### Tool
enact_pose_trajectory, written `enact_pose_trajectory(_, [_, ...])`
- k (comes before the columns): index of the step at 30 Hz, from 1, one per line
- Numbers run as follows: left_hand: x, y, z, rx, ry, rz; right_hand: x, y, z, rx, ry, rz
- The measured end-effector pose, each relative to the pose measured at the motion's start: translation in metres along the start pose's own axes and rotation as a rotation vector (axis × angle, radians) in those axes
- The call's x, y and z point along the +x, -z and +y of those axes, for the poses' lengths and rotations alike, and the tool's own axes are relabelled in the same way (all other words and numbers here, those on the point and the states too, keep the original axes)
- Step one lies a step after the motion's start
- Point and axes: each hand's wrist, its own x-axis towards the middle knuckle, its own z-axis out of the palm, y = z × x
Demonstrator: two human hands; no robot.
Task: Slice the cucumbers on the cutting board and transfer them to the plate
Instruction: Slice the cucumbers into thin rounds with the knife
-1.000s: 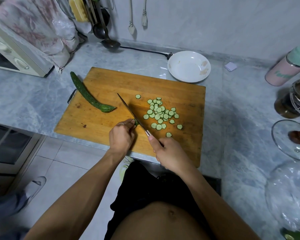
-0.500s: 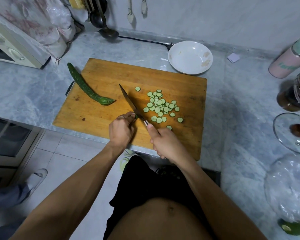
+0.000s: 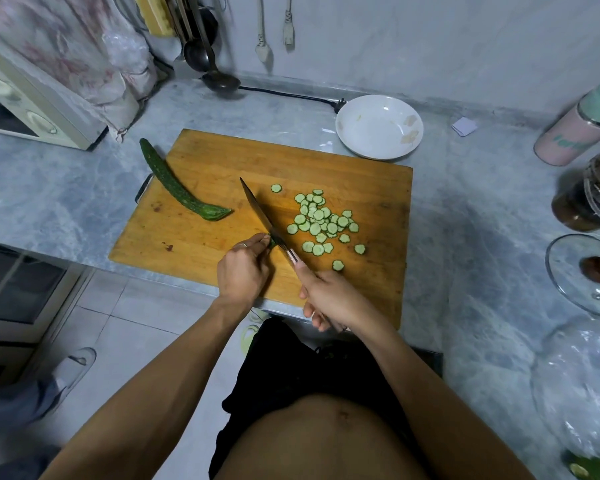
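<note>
A last cucumber stub (image 3: 272,242) is sitting near the cutting board's (image 3: 222,161) front edge, the left hand (image 3: 245,271) pinching it. The right hand (image 3: 333,299) is gripping the knife (image 3: 260,213) against it. Slices (image 3: 321,223) are lying beside the blade; a whole cucumber (image 3: 177,185) is overhanging the board's left edge onto the desk (image 3: 66,199); the plate (image 3: 378,128) is sitting just behind the board.

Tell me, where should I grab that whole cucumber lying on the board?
Probably take the whole cucumber near its middle, from above, with your fingers across it. It lies flat and slanted, its thin far end hanging off the board's left edge over the counter and its cut end resting on the wood. The middle looks thick and even, so it should balance. Nothing covers it; the knife lies to its right.
</note>
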Motion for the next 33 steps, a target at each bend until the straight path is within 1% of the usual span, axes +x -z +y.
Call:
enact_pose_trajectory(2, [-0.001, 0.000, -0.002, -0.003, -0.004, -0.016, -0.003, -0.001, 0.003, -0.017, -0.002, -0.010])
enact_pose_trajectory(6, [0.001, -0.001, -0.002, -0.013, 0.043, -0.028, -0.006, -0.002, 0.002, -0.096, 0.088, 0.143])
enact_pose_trajectory(9, [0.001, -0.001, -0.002, -0.022, 0.048, -0.028, -0.008, 0.000, 0.003, -0.179, 0.162, 0.184])
enact_pose_trajectory(12, [0.002, -0.001, -0.007, -0.047, 0.022, -0.023, -0.013, -0.001, 0.007, -0.231, 0.201, 0.189])
enact_pose_trajectory(19, [0.008, -0.003, -0.014, -0.049, 0.022, -0.054, -0.025, 0.000, 0.010, -0.184, 0.241, 0.203])
enact_pose_trajectory(22, [0.009, -0.006, -0.016, -0.075, 0.061, -0.060, -0.025, -0.002, 0.011, -0.193, 0.235, 0.198])
enact_pose_trajectory(30, [0.008, -0.009, -0.013, -0.084, 0.080, -0.046, -0.022, -0.001, 0.009, -0.167, 0.192, 0.143])
enact_pose_trajectory(33, [0.008, -0.009, -0.012, -0.088, 0.086, -0.053, -0.012, -0.007, 0.006, -0.213, 0.213, 0.155])
